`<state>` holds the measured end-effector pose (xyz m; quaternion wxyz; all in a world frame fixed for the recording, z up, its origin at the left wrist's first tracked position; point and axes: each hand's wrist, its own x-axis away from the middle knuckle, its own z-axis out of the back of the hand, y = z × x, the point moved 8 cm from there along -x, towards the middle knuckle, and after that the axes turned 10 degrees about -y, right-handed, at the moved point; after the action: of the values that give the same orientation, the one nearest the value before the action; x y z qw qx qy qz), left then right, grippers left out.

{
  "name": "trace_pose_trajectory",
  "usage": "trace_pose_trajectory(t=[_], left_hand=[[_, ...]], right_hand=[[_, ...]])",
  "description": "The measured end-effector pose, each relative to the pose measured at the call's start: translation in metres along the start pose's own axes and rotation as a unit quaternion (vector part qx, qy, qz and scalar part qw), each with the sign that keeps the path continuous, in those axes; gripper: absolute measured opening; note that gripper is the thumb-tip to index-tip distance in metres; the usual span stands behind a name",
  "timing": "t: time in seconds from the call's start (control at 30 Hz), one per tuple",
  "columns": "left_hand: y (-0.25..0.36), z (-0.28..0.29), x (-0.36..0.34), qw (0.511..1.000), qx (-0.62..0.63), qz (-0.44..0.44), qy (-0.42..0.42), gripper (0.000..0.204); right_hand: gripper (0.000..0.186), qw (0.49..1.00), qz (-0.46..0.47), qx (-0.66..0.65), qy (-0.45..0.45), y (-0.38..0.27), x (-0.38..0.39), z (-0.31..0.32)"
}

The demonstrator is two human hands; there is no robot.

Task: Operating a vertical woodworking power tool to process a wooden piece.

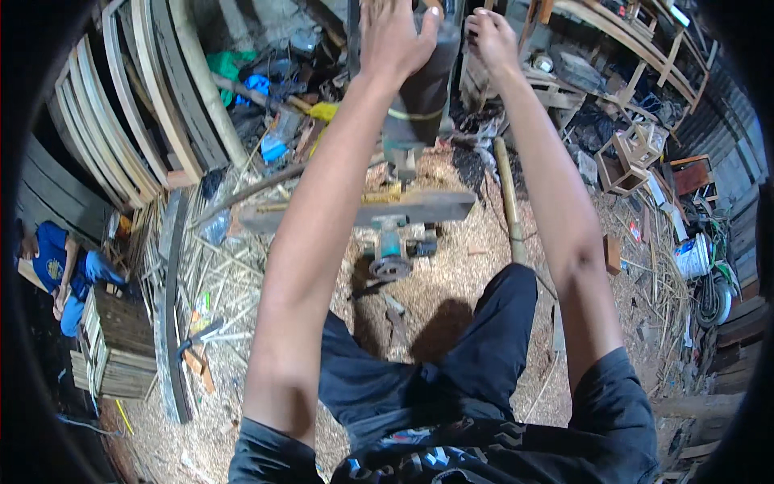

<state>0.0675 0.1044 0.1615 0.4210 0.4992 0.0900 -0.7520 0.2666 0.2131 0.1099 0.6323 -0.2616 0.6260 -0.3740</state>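
Pale shavings cover the floor [476,278] of a cluttered room, with curved planks [161,89] leaning at left and a co-worker [52,262] seated by a wood stack [125,327]. The dark machine [419,97] stands ahead, a board [439,207] crossing it above a round handwheel [390,268]. The left hand [399,40] is over the machine, its fingers cut off by the upper edge, their grip impossible to tell; the right hand [493,40], just beside it, has bent fingers, clamped on something or not, I cannot tell. Shavings show between the board's right end and a pole [508,189]
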Motion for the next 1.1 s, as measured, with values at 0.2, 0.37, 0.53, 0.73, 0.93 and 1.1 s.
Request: trace_pose_trajectory(t=[0.2,0.37,0.53,0.73,0.93,1.1], left_hand=[[-0.019,-0.024,-0.007,0.993,-0.105,0.047,-0.023,0.069],[-0.019,-0.024,-0.007,0.994,-0.096,0.054,-0.013,0.071],[-0.019,-0.024,-0.007,0.995,-0.088,0.042,-0.016,0.071],[-0.014,-0.022,-0.006,0.995,-0.103,0.004,-0.015,0.071],[-0.018,-0.016,0.000,0.993,-0.087,0.069,-0.044,0.068],[-0.020,-0.017,0.011,0.992,-0.076,0.096,-0.036,0.063]], right_hand=[[0.056,0.990,0.023,0.127,0.061,0.003,-0.069,-0.002],[0.087,0.985,-0.096,0.145,0.010,0.029,-0.109,-0.013],[0.102,0.990,-0.117,-0.016,-0.072,0.040,-0.119,-0.041],[0.050,0.983,-0.097,-0.145,-0.055,0.006,-0.108,-0.030],[0.051,0.983,-0.092,-0.149,-0.050,-0.018,-0.081,-0.027],[0.047,0.976,-0.115,-0.178,-0.052,-0.035,-0.057,-0.019]])
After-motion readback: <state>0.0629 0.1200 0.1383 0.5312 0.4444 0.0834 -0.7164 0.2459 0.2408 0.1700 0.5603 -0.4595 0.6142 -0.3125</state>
